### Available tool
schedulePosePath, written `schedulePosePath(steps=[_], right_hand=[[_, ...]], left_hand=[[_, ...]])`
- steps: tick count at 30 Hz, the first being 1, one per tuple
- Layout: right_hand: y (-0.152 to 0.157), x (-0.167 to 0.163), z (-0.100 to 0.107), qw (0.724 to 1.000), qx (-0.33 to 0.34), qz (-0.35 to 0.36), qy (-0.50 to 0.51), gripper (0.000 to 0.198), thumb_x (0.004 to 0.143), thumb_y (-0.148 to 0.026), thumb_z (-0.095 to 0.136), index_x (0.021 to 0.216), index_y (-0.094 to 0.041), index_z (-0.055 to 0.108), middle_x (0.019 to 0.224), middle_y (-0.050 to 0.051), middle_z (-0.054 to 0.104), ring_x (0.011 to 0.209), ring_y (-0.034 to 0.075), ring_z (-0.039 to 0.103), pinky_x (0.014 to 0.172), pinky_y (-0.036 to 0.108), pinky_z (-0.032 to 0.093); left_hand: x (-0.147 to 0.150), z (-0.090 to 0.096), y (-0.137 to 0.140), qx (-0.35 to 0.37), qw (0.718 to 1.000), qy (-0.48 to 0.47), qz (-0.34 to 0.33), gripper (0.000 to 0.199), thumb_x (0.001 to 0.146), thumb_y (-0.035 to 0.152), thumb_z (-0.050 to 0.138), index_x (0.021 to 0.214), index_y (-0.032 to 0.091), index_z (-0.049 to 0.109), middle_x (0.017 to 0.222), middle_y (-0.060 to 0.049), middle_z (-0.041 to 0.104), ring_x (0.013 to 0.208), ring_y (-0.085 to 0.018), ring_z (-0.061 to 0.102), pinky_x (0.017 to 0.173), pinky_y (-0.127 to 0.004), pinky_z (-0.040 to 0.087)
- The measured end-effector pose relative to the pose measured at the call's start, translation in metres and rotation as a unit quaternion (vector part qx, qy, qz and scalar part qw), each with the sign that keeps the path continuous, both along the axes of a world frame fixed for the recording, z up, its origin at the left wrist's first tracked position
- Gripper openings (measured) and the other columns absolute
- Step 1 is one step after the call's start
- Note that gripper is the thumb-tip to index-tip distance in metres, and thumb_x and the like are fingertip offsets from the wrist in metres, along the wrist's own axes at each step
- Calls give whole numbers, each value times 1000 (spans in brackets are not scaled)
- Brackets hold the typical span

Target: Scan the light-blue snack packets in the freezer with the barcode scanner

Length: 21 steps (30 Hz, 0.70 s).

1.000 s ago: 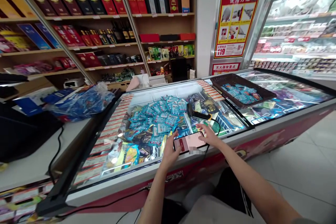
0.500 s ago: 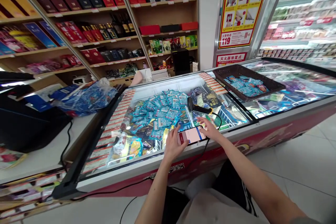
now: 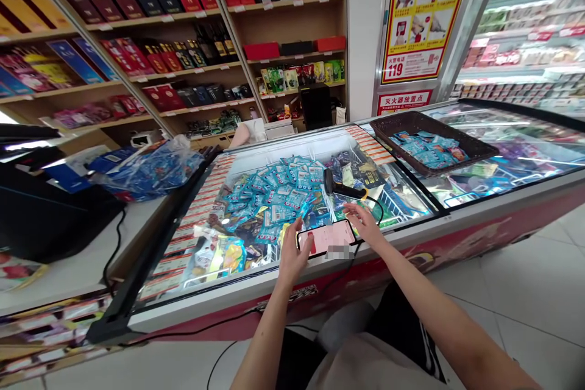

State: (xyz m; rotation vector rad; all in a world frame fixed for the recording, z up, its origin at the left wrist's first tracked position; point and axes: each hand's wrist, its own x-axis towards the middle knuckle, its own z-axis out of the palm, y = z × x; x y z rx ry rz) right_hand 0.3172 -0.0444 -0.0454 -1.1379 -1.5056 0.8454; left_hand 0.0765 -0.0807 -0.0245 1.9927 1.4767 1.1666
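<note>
A smartphone [image 3: 326, 237] with a lit, pale screen lies sideways between my hands, just above the near edge of the freezer. My left hand [image 3: 292, 256] grips its left end, thumb over the screen. At the right end, my right hand [image 3: 365, 226] has its fingers curled round the phone's corner; part of that grip is hidden. Beyond the phone, a black and yellow barcode scanner [image 3: 343, 187] rests on the glass lid. Left of the scanner lies a spread-out pile of small blue packets [image 3: 283, 195].
A brown basket [image 3: 475, 155] of blue packets sits on the freezer [image 3: 205, 292] at right. On the left counter lies a clear bag [image 3: 159, 161] of blue packets. A black cable [image 3: 201, 323] runs along the freezer front. Stocked shelves [image 3: 183, 64] stand behind.
The phone has shifted slightly left and its screen shows a different, plainer page. My left hand has moved a little left with it. The scanner and packets lie as before.
</note>
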Motion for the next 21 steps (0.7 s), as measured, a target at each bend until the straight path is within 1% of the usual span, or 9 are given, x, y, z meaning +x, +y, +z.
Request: schedulePosePath(steps=[3,5,9,11,13,16,17,19,21], right_hand=[[-3,-1,2,1000,0,-4,-8,35,86,-37,41,114,-22,54,104,6,63,93,19,57,79,32,45],[-4,-2,4,1000,3,-5,-14,36,86,-40,40,114,-22,54,105,7,63,93,19,58,78,32,46],[-7,-5,4,1000,2,-10,-22,38,87,-45,40,114,-22,54,104,8,63,92,21,59,76,34,47],[-7,-6,3,1000,-4,-11,-29,39,87,-47,40,114,-22,55,104,8,64,92,21,59,76,34,47],[-6,-6,1,999,-6,-11,-38,39,87,-48,40,113,-23,55,105,8,63,91,21,59,76,33,48],[-4,-7,0,997,0,-17,-69,39,88,-47,39,113,-22,55,106,8,62,90,20,59,74,33,48],[-3,-8,1,995,8,-19,-93,39,88,-47,38,113,-22,55,104,8,62,90,20,58,74,33,48],[1,-14,7,985,42,-20,-166,38,89,-43,38,115,-22,55,102,8,62,93,21,57,79,36,47],[7,-26,16,961,97,-2,-258,37,89,-38,39,119,-23,54,107,8,60,103,23,53,91,40,41]], left_hand=[[-4,1,-8,8,999,-35,42,49,86,38,47,132,24,38,121,-9,53,110,-20,51,96,-39,40],[-10,0,-13,12,997,-36,70,45,86,38,45,128,23,41,119,-10,53,108,-20,51,93,-38,42],[-34,-6,-16,35,989,-1,145,33,86,36,42,114,21,52,107,-10,55,96,-20,54,86,-38,45],[-49,-10,-13,36,985,41,162,28,85,35,43,106,20,55,100,-8,55,89,-19,55,83,-38,46],[-64,-12,-6,23,985,94,145,26,83,34,44,102,20,57,94,-7,55,83,-19,55,80,-38,46],[-78,-10,13,14,983,157,93,31,84,36,43,109,22,54,90,-6,53,79,-18,54,75,-35,46],[-81,-9,20,13,982,171,79,32,84,35,43,111,22,53,88,-5,53,78,-18,54,73,-34,46],[-84,-8,34,17,980,188,56,32,85,33,41,114,22,52,90,-6,52,78,-18,54,73,-33,46],[-85,-8,45,24,978,202,39,31,86,30,40,114,22,53,93,-7,53,79,-18,54,74,-33,45]])
